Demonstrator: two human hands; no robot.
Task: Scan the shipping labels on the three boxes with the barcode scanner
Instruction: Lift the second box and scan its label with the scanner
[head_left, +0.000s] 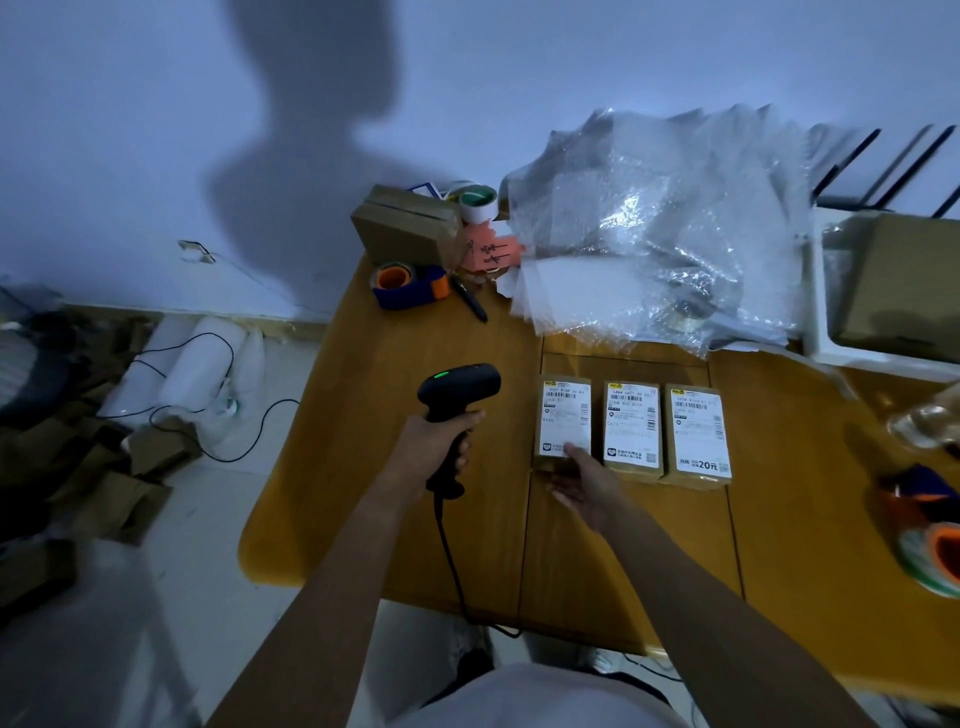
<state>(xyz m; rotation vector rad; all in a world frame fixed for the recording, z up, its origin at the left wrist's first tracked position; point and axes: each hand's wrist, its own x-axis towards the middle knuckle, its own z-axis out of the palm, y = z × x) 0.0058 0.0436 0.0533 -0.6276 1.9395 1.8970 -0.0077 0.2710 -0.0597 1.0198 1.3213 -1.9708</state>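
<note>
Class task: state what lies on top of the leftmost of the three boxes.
A white shipping label covers most of the leftmost box. The right hand rests on its near end, hiding the label's lower corner.

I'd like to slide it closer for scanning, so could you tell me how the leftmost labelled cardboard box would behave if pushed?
The leftmost labelled cardboard box lies flat and low, so it should slide, not tip. It looks small, probably light. It may nudge the middle box close beside it.

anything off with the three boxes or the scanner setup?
Nothing stands out. The three boxes lie in a neat row on the table, labels up. The left hand grips the scanner, green light on; the right hand touches the leftmost box.
</note>
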